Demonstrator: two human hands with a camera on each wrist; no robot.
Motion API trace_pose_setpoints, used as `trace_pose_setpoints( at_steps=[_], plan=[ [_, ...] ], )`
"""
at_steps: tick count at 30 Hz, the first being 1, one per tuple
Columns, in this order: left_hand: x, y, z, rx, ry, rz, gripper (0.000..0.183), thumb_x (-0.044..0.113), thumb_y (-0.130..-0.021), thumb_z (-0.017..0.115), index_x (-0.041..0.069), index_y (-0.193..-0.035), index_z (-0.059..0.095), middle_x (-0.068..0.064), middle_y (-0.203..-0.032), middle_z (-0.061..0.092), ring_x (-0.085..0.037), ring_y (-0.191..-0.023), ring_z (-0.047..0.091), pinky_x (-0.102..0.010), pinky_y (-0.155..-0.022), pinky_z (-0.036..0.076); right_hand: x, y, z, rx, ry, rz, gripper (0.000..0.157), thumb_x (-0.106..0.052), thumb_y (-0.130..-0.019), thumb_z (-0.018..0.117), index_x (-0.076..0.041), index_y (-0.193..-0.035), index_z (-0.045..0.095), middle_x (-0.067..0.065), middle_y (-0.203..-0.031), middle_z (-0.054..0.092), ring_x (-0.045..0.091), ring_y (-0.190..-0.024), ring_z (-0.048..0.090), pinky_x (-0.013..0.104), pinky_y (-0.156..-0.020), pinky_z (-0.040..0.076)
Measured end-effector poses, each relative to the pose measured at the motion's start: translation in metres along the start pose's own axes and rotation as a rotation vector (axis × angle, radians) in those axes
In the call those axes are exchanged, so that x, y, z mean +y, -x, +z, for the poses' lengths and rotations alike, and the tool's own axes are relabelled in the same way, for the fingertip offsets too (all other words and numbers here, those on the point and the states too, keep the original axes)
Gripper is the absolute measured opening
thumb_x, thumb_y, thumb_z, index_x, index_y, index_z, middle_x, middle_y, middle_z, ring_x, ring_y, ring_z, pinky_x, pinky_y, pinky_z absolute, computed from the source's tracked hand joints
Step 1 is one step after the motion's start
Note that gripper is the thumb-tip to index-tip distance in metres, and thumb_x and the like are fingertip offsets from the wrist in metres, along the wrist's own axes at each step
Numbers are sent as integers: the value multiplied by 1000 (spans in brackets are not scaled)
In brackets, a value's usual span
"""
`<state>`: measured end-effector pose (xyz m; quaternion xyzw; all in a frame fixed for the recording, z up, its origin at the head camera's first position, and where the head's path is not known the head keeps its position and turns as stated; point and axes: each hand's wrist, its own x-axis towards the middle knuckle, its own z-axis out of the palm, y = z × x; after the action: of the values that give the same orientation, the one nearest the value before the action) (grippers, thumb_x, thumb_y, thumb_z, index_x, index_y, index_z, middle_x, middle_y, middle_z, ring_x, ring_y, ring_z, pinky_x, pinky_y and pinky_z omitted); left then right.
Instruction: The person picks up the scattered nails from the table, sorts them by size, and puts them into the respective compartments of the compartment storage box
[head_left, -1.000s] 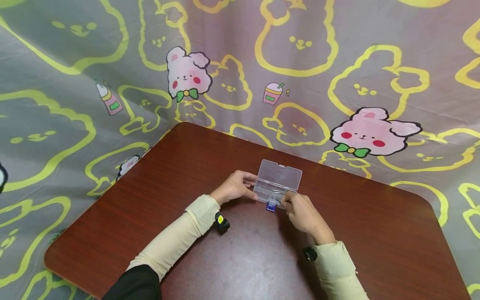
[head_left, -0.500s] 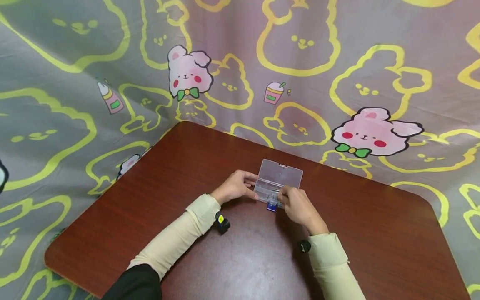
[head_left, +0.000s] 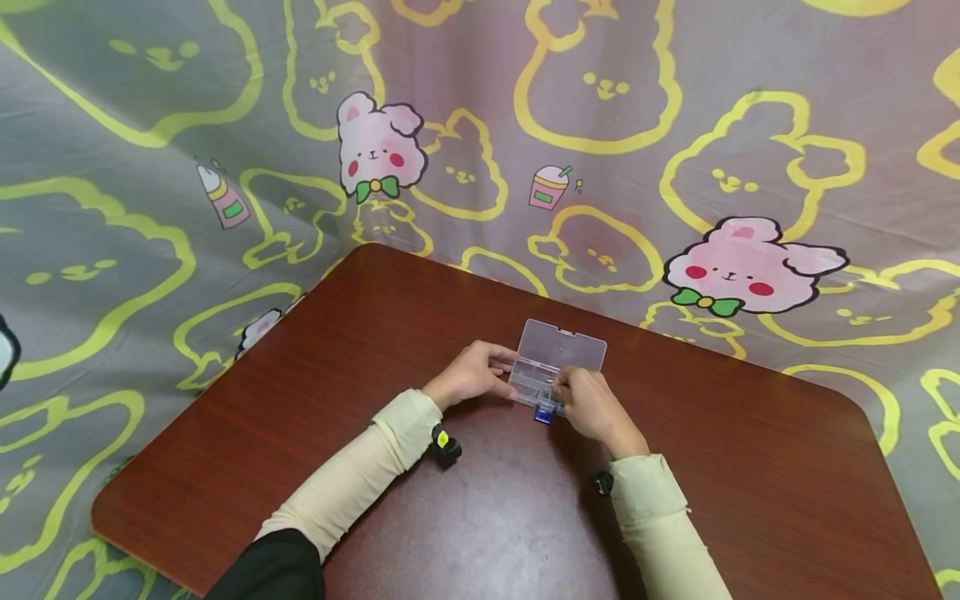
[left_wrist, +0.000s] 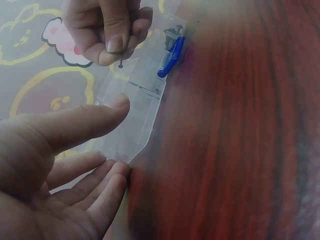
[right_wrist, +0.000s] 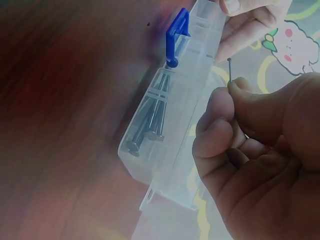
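A clear plastic compartment box (head_left: 528,382) stands on the table with its lid (head_left: 564,345) raised at the back. My left hand (head_left: 471,372) holds the box's left end, thumb on one side and fingertips at the corner in the left wrist view. My right hand (head_left: 594,407) pinches a small thin nail (right_wrist: 229,70) between thumb and forefinger, above the box's inside. Several larger nails (right_wrist: 156,117) lie in the right-end compartment. A blue latch (head_left: 545,413) hangs open on the front. Small dark pieces (left_wrist: 172,37) show near it in the left wrist view.
The brown wooden table (head_left: 360,333) has rounded corners. A grey curtain (head_left: 465,75) with cartoon animals hangs close behind its back and left edges. Dark wrist cameras sit below both sleeves.
My right hand has moved a little left, from the box's right end toward its middle. The thin pieces seen beside it earlier are now mostly hidden. My left hand stays at the left end.
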<state>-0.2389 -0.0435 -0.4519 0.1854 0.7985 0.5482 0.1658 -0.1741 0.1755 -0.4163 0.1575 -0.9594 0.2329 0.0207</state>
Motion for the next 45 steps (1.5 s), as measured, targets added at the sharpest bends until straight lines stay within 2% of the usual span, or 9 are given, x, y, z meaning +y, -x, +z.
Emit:
trace_pose_setpoints(
  at_steps=[10, 24, 45],
  plan=[
    [0, 0, 0, 3, 2, -5, 69, 1, -69, 92, 0, -132, 64, -11, -125, 67, -24, -111, 64, -30, -93, 52, -4, -7, 4, -55, 27, 52, 10, -1, -96, 61, -4, -88, 67, 1, -74, 58, 20, -71, 54, 37, -66, 50],
    [-1, 1, 0, -3, 11, -7, 69, 2, -69, 92, 0, -132, 64, -10, -125, 67, -24, -111, 63, -30, -93, 52, -7, -14, 4, -79, 63, 76, 11, 0, -96, 61, -1, -95, 72, 6, -84, 66, 22, -79, 61, 42, -74, 55],
    [0, 0, -1, 6, 4, -15, 69, 2, -69, 92, 1, -132, 65, -10, -123, 68, -23, -110, 63, -31, -92, 52, -13, -19, 8, -78, 63, 42, 10, -1, -95, 63, -3, -90, 72, 4, -81, 66, 22, -76, 61, 41, -70, 54]
  ],
)
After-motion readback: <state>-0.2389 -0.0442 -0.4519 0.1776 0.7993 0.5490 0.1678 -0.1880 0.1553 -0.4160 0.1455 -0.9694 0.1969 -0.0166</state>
